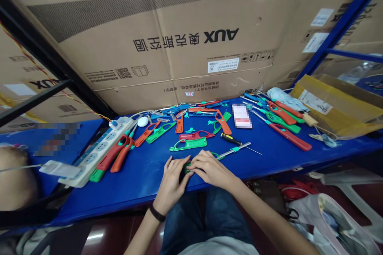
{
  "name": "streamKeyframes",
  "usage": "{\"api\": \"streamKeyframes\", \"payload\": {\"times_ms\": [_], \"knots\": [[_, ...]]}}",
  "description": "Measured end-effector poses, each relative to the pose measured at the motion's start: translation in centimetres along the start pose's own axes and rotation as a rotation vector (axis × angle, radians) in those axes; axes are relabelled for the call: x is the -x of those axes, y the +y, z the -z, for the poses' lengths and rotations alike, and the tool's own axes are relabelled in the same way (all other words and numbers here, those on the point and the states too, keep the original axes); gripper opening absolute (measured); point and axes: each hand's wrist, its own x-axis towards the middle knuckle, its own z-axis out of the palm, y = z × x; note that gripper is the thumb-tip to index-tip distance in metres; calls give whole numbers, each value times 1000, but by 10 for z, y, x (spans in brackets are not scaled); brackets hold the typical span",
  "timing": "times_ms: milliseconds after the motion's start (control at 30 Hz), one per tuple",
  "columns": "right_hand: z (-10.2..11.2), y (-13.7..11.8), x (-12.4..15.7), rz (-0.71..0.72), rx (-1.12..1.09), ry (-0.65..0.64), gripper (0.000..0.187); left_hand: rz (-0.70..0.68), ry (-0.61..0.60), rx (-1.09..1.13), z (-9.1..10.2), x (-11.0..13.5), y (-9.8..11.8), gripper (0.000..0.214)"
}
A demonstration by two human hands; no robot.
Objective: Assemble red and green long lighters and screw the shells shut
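A green lighter casing, mostly covered by fingers, lies at the front of the blue table. My left hand is closed around its left side, and my right hand pinches it from the right. Beyond my right fingers a metal lighter tube with a teal clip sticks out to the right; whether it joins the casing is hidden. Just past my hands lie a green casing half and a red casing half. A black-and-yellow screwdriver rests close to the tube.
On the left, a white power strip has red and orange lighters beside it. Several lighters lie to the right, near a yellow-taped carton. Loose blue parts line the back against a large cardboard box.
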Motion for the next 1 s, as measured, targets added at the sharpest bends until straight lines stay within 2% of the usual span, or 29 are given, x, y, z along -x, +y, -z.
{"api": "streamKeyframes", "payload": {"times_ms": [233,333,433,567,667,767,867,1000], "knots": [[0,-9,-2,-45,99,-29,15,-1,-11,20,0,-2,-2,41],[0,-15,-1,-47,156,-11,16,-8,-14,20,1,-2,-1,40],[3,-21,4,-55,123,27,19,-13,-21,15,3,-1,0,42],[18,-18,17,-133,28,152,30,-9,-41,10,12,3,-4,46],[32,-1,34,-222,0,328,26,10,-83,22,23,0,-14,47],[42,17,55,-278,32,488,23,10,-73,38,34,-12,-27,35],[46,28,77,-334,71,552,22,30,11,-27,40,-26,-39,27],[44,29,100,-372,75,574,20,215,19,-194,40,-39,-52,32]]}}
